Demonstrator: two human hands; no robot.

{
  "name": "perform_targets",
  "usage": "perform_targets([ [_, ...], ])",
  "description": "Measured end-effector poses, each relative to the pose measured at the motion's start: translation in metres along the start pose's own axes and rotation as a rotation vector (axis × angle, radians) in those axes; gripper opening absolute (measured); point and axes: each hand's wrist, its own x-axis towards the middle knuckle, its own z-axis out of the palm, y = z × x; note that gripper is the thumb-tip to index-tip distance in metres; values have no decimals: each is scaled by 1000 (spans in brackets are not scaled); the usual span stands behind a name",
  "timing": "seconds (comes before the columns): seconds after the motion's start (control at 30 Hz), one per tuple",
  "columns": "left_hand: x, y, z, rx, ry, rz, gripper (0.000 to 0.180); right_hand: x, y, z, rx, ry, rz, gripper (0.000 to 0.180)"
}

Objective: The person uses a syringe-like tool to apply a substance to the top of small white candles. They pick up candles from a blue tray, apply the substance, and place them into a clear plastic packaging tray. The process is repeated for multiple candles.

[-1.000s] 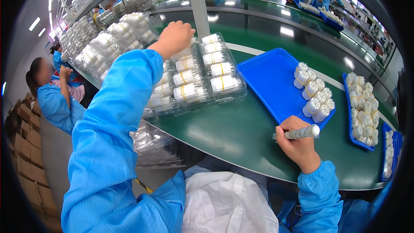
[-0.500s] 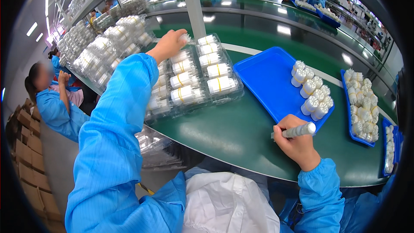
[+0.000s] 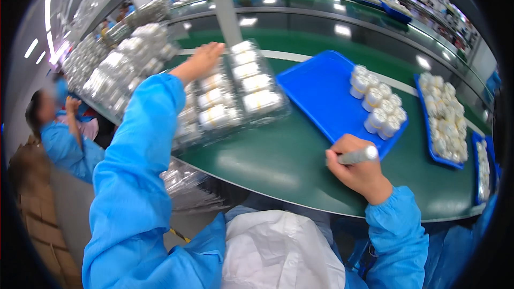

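A clear plastic tray of white jars [image 3: 225, 101] sits on the green table [image 3: 278, 160], and the left hand [image 3: 202, 61] rests flat on its far edge, fingers loose. The right hand [image 3: 356, 171] is clenched around a silver marker [image 3: 357, 156] near the table's front. Just beyond it lies a blue tray [image 3: 321, 91] with capped white jars [image 3: 377, 109].

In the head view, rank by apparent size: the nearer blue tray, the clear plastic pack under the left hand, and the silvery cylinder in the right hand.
1. clear plastic pack and nearer blue tray: look alike in size, so unranked.
2. silvery cylinder: plainly smallest, held in the right hand.
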Motion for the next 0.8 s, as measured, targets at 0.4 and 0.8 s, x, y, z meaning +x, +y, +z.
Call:
perform_targets([
  [0.4,-11,349,-47,-646,230,647,37,1,1,-20,-62,110,-119,15],
  [0.8,-39,387,-6,-1008,296,375,42,5,7,-65,491,428,497,15],
])
